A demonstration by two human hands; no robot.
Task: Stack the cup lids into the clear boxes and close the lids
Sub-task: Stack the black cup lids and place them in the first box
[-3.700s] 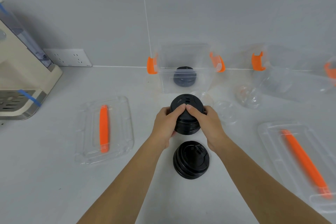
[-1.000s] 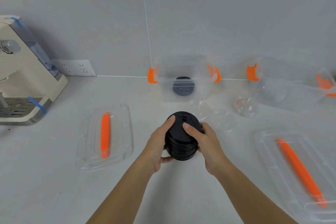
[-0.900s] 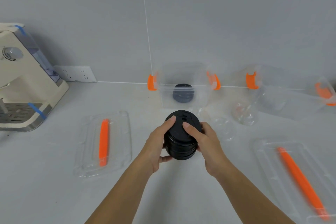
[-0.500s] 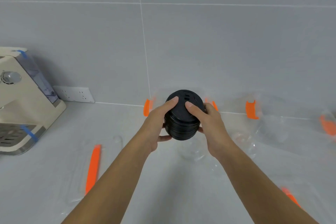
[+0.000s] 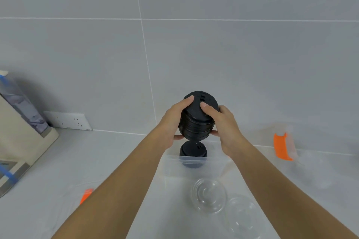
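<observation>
Both hands — left hand (image 5: 172,122), right hand (image 5: 223,122) — clasp the black lid stack (image 5: 196,122) by its sides; light, slippery, apt to shear apart

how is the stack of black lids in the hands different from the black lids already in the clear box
The held stack of black lids is up in the air, gripped between the left hand and right hand; the black lids in the box rest inside the clear box, untouched. The held stack looks taller, showing several ribbed layers. Both are black, round and top side up.
</observation>
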